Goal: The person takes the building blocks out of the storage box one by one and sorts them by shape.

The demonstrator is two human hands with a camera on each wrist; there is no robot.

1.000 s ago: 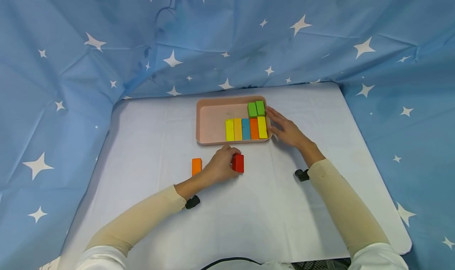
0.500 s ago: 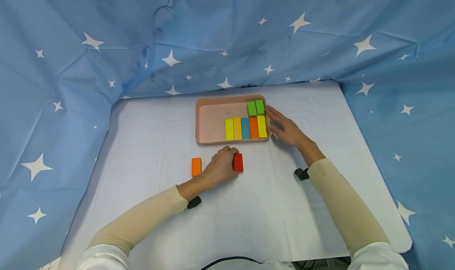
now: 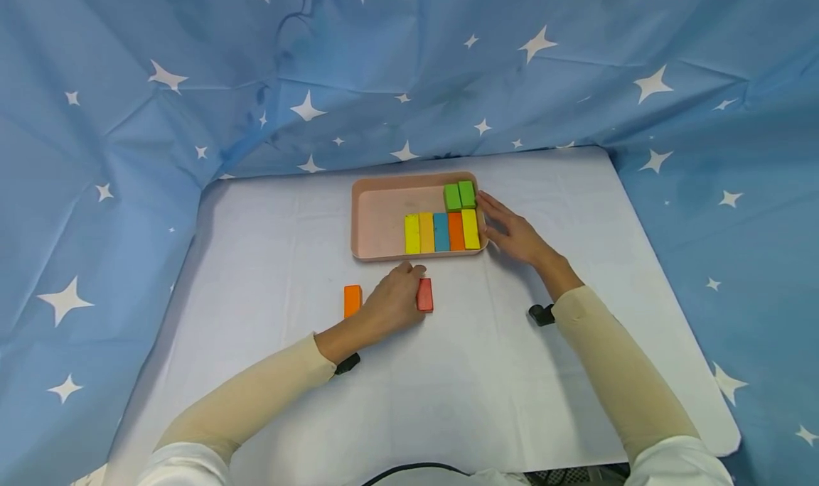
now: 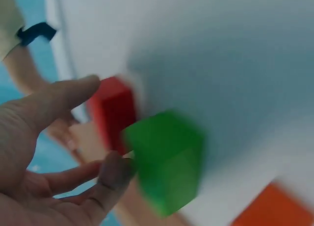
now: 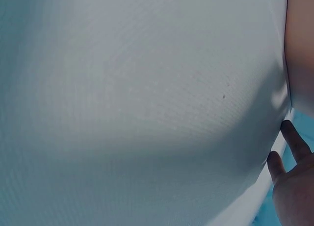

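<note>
Green block (image 4: 167, 160) sits under the left hand (image 3: 392, 303) on the white table (image 3: 448, 372), near of the pink tray (image 3: 377, 219); fingertips curl against it, whether gripping I cannot tell. Red block (image 3: 425, 294) lies just right of that hand, orange block (image 3: 352, 300) just left. Right hand (image 3: 515, 235) rests at the tray's right rim, fingers straight and relaxed. Seven blocks line the tray's right part.

Open worktop (image 3: 269, 244) lies left of the tray (image 3: 360, 219), whose left half is bare. The red block (image 3: 425, 294) and orange block (image 3: 352, 300) flank the left hand (image 3: 390, 303); the right hand (image 3: 515, 237) blocks the tray's right side.
</note>
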